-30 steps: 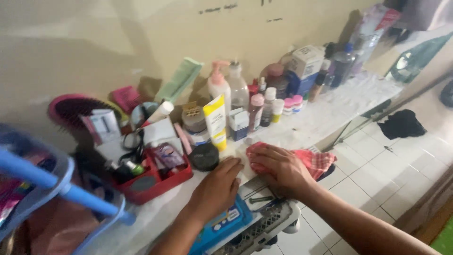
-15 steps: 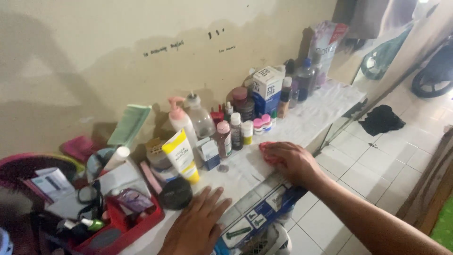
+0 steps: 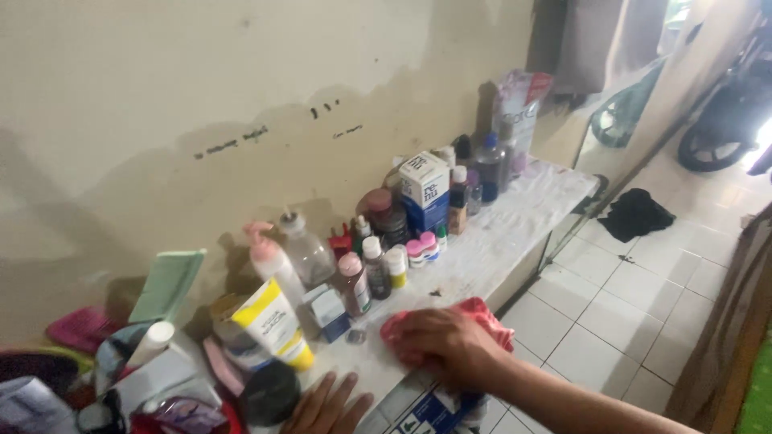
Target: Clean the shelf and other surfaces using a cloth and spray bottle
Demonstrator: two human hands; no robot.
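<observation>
While we look down along the wall, our right hand [image 3: 441, 341] presses flat on a red cloth [image 3: 482, 315], fingers spread over it and curled at its near edge, palm down. We see the cloth as crumpled, pinkish red, with a checked or woven look at the part that sticks out past the knuckles; most of it is hidden under the hand. It lies on the white tabletop [image 3: 515, 221] near the front edge, just ahead of the row of small bottles.

Our left hand [image 3: 326, 406] rests open and flat on the tabletop at the bottom of the frame, fingers apart, holding nothing. A round black compact [image 3: 269, 394] sits just beside it, whether touching we cannot tell.

Behind the cloth we note a yellow and white tube [image 3: 272, 325] leaning upright, a small blue and white box [image 3: 330, 312], a brown bottle with a pink cap [image 3: 354, 283], and a pink pump bottle [image 3: 269, 257] next to a clear bottle [image 3: 307, 249]. Farther along stands a tall blue and white carton [image 3: 425, 191] against the wall. A dark rag [image 3: 635, 213] lies on the white tiled floor [image 3: 611, 321], well apart from the tabletop.
</observation>
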